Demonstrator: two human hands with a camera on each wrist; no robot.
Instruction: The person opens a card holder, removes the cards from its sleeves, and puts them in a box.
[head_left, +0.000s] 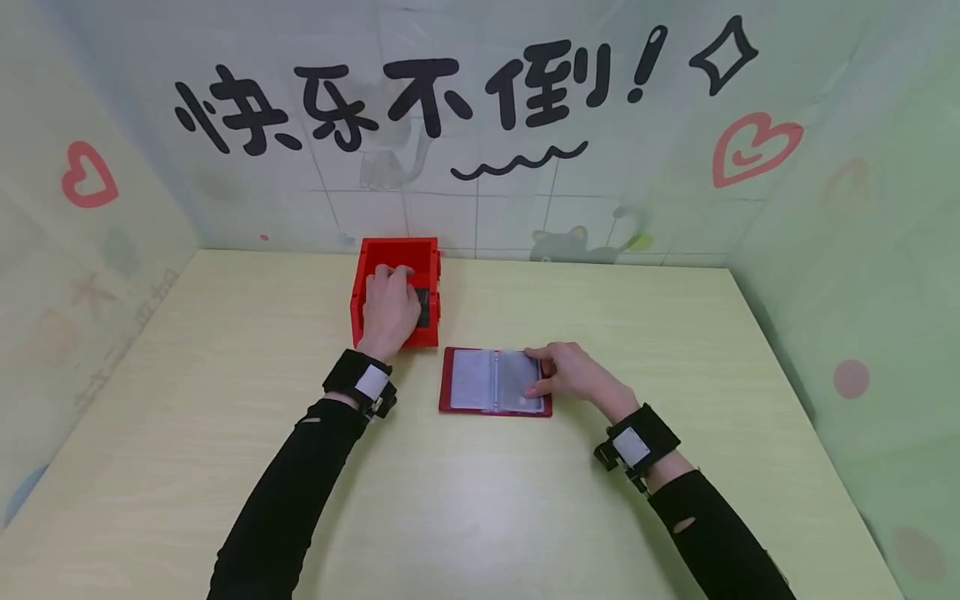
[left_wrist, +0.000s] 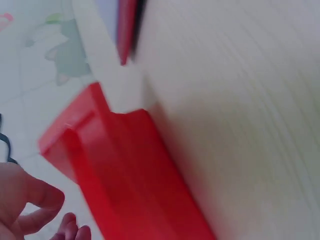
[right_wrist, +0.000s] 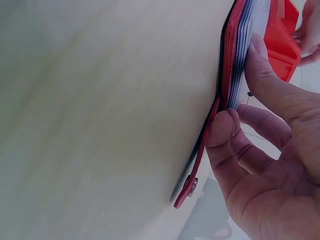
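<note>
A red open-topped box (head_left: pixel 431 265) stands on the table near the back wall. My left hand (head_left: pixel 390 302) reaches into it from above, beside a dark flat item (head_left: pixel 423 307) inside. In the left wrist view the thumb and fingers (left_wrist: pixel 35 207) are loosely curled with nothing between them, next to the box wall (left_wrist: pixel 130 170). A red card holder (head_left: pixel 487 380) lies open in front of the box, its clear sleeves facing up. My right hand (head_left: pixel 542 375) holds its right edge. The thumb (right_wrist: pixel 265 75) presses on the sleeves and a finger (right_wrist: pixel 220 135) curls round the red cover (right_wrist: pixel 231 55).
The pale wooden table (head_left: pixel 480 508) is walled in on three sides by panels with lettering, hearts and a cat picture (head_left: pixel 570 243). Both forearms wear black sleeves and wrist-mounted cameras.
</note>
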